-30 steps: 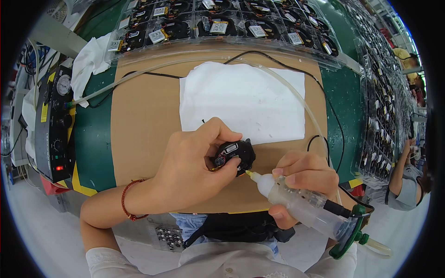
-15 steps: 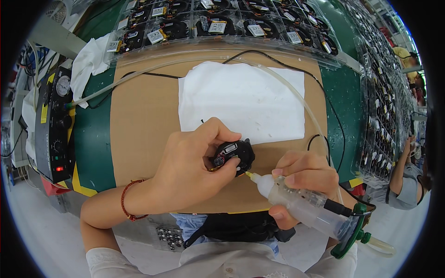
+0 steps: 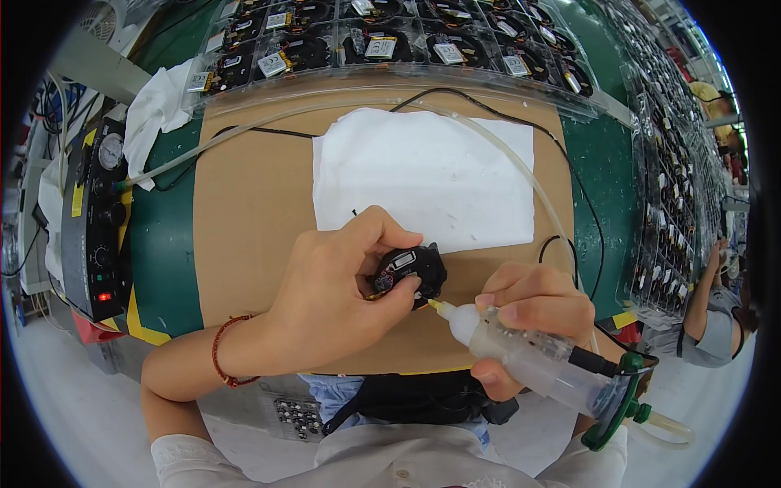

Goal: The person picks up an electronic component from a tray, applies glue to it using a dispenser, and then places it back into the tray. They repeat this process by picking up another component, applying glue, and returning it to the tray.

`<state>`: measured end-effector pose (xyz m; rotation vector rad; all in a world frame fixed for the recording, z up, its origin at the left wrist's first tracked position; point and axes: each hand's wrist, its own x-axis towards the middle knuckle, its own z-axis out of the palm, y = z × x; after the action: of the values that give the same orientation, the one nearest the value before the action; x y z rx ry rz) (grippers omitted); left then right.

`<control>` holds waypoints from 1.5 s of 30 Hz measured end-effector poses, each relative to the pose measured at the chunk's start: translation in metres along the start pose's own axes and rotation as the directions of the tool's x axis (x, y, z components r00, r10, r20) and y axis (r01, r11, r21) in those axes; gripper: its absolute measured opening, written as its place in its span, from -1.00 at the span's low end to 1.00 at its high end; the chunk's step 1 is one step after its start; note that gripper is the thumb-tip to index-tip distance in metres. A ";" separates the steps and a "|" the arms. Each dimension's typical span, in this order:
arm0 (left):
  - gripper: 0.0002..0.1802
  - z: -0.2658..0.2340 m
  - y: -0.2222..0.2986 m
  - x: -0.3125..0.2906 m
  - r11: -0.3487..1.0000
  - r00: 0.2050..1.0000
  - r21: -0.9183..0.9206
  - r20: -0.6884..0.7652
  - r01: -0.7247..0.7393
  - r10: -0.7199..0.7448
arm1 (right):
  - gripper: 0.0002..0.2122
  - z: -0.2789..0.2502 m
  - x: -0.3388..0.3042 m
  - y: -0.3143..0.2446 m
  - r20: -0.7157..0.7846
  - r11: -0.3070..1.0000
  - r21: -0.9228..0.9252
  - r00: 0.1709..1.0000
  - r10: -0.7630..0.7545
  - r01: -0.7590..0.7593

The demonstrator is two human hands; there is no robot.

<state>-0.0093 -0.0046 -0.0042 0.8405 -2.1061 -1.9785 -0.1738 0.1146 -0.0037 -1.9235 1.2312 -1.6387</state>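
Between the thumb and fingers of my left hand [image 3: 342, 276] is a small round black device housing [image 3: 416, 267], with wires and small parts showing inside. The hand covers its left side. My right hand [image 3: 541, 313] is wrapped round a translucent dispensing syringe [image 3: 537, 366] with a green cap [image 3: 612, 411] at its back end. The syringe's yellow needle tip [image 3: 440, 307] points at the housing's lower edge, close to my left thumb. Whether the tip touches the housing I cannot tell. A white cloth [image 3: 431, 179] lies just beyond my hands on a brown board [image 3: 252, 203].
Clear compartment trays [image 3: 390, 69] of black round units run along the far side. At the left stands a black dispenser controller [image 3: 99, 220] with a gauge; a clear hose [image 3: 521, 163] and black cable arch over the board. Stacked trays [image 3: 667, 187] and a co-worker [image 3: 716, 317] are at the right.
The syringe and my right hand have shifted very slightly to the left. My left hand and the housing have stayed in place.
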 end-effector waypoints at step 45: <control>-0.74 0.006 -0.014 0.002 0.979 0.976 0.055 -0.093 -0.194 0.199 | -0.57 0.000 -0.002 0.005 -0.115 0.998 -0.040 0.992 -0.049 0.045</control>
<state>-0.0091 -0.0003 -0.0187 0.6909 -2.0963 -1.7600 -0.1755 0.1131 -0.0086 -1.9168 1.2779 -1.7857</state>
